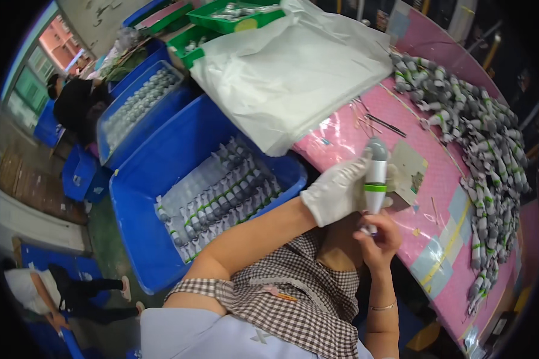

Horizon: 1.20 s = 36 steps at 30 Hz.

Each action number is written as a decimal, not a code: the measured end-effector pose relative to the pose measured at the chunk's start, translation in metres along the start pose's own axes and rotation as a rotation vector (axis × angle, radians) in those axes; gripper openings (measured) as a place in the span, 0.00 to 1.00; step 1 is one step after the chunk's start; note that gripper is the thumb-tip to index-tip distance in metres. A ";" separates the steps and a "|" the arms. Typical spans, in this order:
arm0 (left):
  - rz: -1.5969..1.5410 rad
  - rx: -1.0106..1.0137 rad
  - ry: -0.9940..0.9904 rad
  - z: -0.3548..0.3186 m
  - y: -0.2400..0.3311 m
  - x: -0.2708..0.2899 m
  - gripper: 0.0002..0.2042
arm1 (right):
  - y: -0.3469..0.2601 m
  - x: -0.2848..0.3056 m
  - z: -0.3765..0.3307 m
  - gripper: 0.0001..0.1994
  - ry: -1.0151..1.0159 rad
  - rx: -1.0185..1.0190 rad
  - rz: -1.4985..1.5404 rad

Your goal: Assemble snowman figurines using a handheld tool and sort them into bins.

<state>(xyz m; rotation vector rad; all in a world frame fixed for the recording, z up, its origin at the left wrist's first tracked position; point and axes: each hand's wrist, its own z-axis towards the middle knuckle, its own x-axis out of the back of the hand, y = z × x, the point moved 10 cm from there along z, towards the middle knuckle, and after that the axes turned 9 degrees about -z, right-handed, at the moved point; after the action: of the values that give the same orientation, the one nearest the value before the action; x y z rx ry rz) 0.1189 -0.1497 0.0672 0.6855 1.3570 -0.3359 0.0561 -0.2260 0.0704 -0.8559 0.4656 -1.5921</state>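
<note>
My left hand (336,188), in a white glove, is closed around a bottle-shaped figure (375,170) with a grey rounded top, a white middle and a bright green band. It is held upright over the near edge of the pink-covered table (428,224). Bare, with a thin bracelet at the wrist, my right hand (380,240) pinches at the figure's lower end; what exactly lies between these fingertips is too small to make out. Just behind the figure is a flat greyish block (408,170), partly hidden by the gloved fingers. A dark pen-like tool (386,125) lies farther back.
Similar figures lie heaped (482,143) on the table's right side. To my left, a large blue bin (135,209) holds rows of them. White sheeting (293,72) covers the far table. Green trays (236,21) and another blue bin (111,134) stand beyond. Two people are at the left.
</note>
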 end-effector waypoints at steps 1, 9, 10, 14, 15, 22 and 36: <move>-0.085 0.026 -0.041 -0.003 -0.002 0.007 0.27 | -0.021 -0.002 0.010 0.18 -0.050 0.046 -0.222; -0.014 0.113 0.159 -0.009 -0.028 0.026 0.29 | -0.033 -0.009 0.011 0.22 -0.268 0.131 -0.296; 0.042 0.120 0.210 -0.008 -0.032 0.033 0.29 | -0.024 -0.006 0.007 0.20 -0.407 -0.026 -0.214; 0.440 0.139 0.278 -0.015 -0.042 0.034 0.36 | 0.039 0.079 -0.010 0.13 -0.017 -0.818 -0.044; 0.499 0.174 0.263 -0.018 -0.049 0.034 0.37 | 0.047 0.085 -0.006 0.13 0.017 -0.827 -0.054; 0.571 0.318 0.288 -0.032 -0.077 0.048 0.33 | 0.079 0.103 -0.017 0.15 0.355 -0.908 0.592; 0.980 0.081 0.337 0.018 -0.043 0.025 0.13 | 0.083 0.131 0.037 0.07 0.165 -0.450 -0.582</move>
<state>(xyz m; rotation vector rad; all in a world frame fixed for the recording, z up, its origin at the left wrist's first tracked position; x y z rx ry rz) 0.1124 -0.1896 0.0327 1.4191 1.1582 0.5329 0.1362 -0.3641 0.0697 -1.2860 0.7584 -2.1436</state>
